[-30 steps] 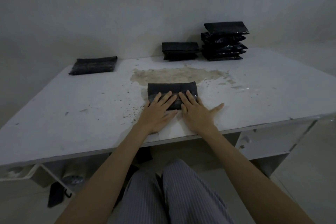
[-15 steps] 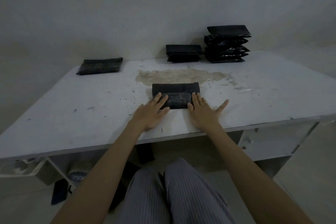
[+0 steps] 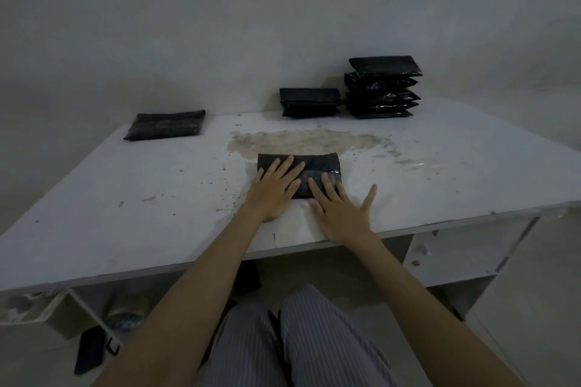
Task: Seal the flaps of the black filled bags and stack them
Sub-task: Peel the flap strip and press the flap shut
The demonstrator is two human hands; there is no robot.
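black bag [image 3: 317,163], no legible writing, left hand [image 3: 274,190] pressing

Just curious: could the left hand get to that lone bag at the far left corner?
Probably yes: only bare table lies between the left hand and the lone bag, though it looks like a stretch.

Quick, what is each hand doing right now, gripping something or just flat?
Left hand: open, fingers flat, pressing the black bag.
Right hand: open, fingers spread, fingertips on the bag's near edge, palm on the table.
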